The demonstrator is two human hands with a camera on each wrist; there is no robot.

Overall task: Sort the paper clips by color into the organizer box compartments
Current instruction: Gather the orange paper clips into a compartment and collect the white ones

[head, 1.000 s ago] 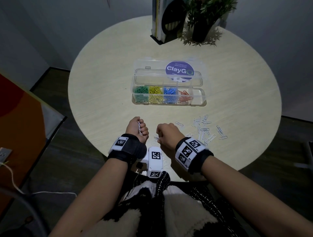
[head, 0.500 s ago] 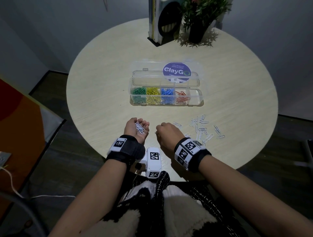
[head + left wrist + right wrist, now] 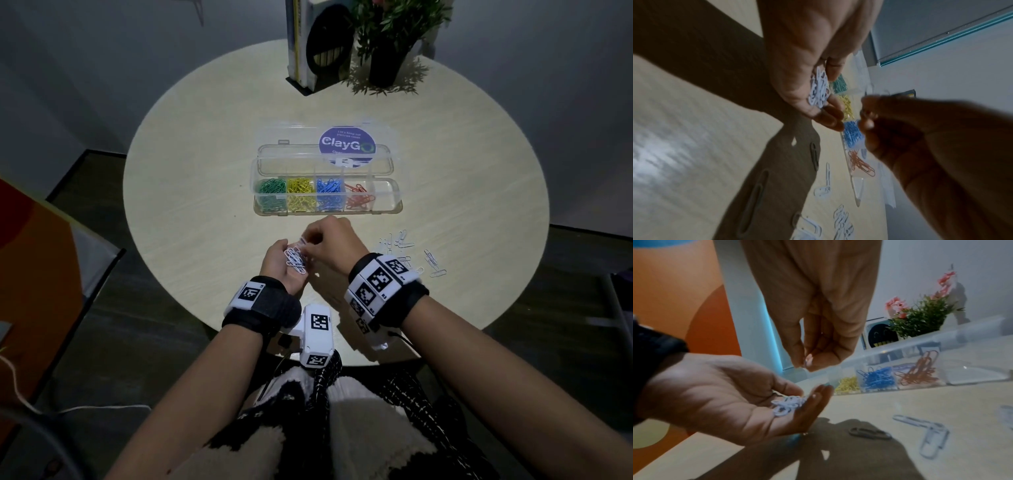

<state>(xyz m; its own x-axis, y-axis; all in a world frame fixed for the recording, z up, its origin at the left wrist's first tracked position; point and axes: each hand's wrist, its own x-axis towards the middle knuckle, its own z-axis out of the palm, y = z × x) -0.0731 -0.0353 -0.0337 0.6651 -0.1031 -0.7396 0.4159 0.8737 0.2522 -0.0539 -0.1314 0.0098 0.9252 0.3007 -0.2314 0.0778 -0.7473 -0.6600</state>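
Since a sec ago the left hand (image 3: 286, 262) has uncurled from a fist to a flat cupped palm carrying a heap of white clips (image 3: 295, 261); the right hand (image 3: 330, 245) has moved over it, fingertips pinched, prob on one clip. White batch is building; the clear plastic box (image 3: 387, 195) has its far-right section unfilled. Thin glossy wire loops, more on the matte table (image 3: 191, 205).

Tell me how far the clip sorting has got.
Done: the organizer box holds green, yellow, blue and red clips, each in its own compartment; the rightmost compartment looks empty. In hand: the left hand cups a pile of white clips, and the right hand pinches what looks like another above it. Left: the loose white clips on the table, then all the white into the box.
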